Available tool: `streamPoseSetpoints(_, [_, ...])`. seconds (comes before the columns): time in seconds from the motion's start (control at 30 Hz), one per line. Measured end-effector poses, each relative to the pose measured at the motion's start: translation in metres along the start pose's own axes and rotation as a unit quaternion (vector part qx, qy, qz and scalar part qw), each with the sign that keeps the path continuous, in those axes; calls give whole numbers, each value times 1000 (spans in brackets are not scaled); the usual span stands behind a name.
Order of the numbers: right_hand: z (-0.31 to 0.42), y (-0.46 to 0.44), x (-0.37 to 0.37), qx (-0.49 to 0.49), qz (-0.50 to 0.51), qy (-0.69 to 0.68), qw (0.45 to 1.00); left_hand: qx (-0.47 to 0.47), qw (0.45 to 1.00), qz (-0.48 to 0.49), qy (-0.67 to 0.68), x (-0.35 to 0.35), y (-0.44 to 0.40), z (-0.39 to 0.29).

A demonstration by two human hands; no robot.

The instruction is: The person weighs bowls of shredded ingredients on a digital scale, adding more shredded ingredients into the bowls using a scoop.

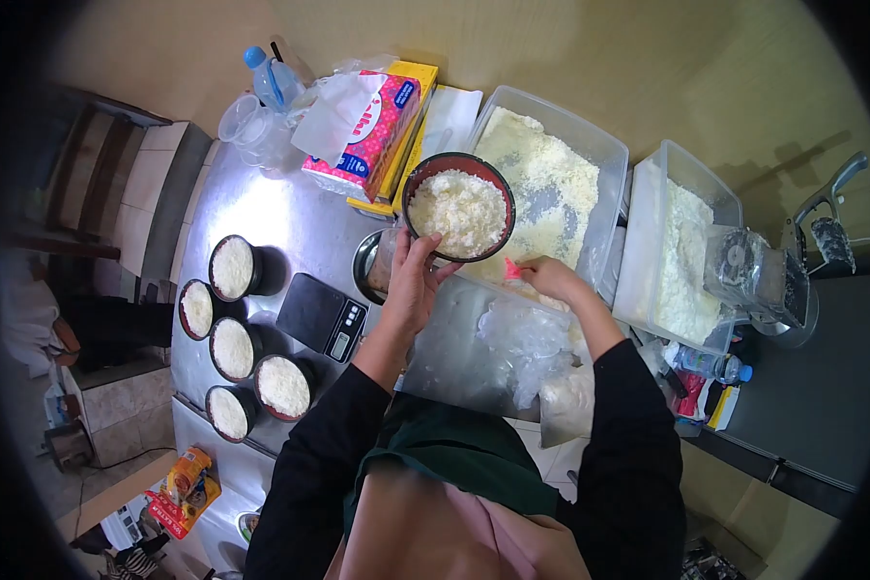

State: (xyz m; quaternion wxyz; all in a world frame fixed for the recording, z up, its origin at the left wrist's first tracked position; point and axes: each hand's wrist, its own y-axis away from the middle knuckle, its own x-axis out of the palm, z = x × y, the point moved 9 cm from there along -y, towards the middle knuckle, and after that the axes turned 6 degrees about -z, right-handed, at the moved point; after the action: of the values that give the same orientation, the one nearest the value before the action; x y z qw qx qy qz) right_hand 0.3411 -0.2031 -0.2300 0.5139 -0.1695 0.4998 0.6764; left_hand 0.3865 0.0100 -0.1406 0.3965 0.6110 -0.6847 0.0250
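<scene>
My left hand point(416, 277) grips a round bowl point(464, 161), dark outside and red inside, from its near side. White crumbly food point(459, 208) fills it, and it is held up beside a clear plastic tub point(611, 184). Pale crumbs point(563, 179) lie spread in that tub. Over the tub's near edge, my right hand point(554, 278) is closed on a small pink utensil point(510, 270); its exact kind is not clear. Left of my left hand, a black kitchen scale point(311, 311) rests on the steel table. Several similar bowls point(253, 273) with white contents stand farther left.
A second tub point(638, 266) of white powder stands at right, beside a device with a lever handle point(825, 208). Crumpled plastic bags point(527, 343) lie in front of me. A pink tissue pack point(382, 121) and a plastic bottle point(273, 79) are at the back.
</scene>
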Motion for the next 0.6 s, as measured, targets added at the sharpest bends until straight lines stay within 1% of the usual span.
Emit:
streamPoseSetpoints(0.03, [10, -4, 1, -42, -28, -68, 996, 1, 1000, 1, -4, 0, 0, 0])
streamPoseSetpoints(0.07, [11, -8, 7, -42, -29, -71, 996, 3, 1000, 3, -10, 1, 0, 0])
streamPoseSetpoints(0.13, [15, -13, 19, 19, -6, -216, 976, 0, 1000, 3, -11, 2, -1, 1])
streamPoseSetpoints(0.17, [14, -15, 18, 17, -7, -218, 976, 0, 1000, 2, -11, 2, -1, 0])
streamPoseSetpoints(0.23, [7, -15, 24, 55, 54, -264, 961, 1, 1000, 2, -8, 5, 1, -4])
streamPoseSetpoints(0.27, [4, -12, 21, 53, 52, -265, 961, 1, 1000, 3, -2, 8, 1, -6])
streamPoseSetpoints(0.33, [-2, 0, -4, 67, -27, -304, 950, -4, 1000, -4, 4, 6, -1, -5])
streamPoseSetpoints(0.47, [-28, 18, -48, 64, -66, -295, 951, 2, 999, -32, -8, 5, -3, -6])
streamPoseSetpoints(0.53, [-25, 35, -94, 4, -166, -242, 956, 10, 999, -35, -28, 11, -4, -6])
streamPoseSetpoints(0.57, [-24, 42, -106, 4, -169, -240, 956, 16, 998, -44, -47, 12, -4, -7])
streamPoseSetpoints(0.6, [-23, 50, -125, 4, -213, -228, 950, 18, 998, -42, -46, 18, -3, -6])
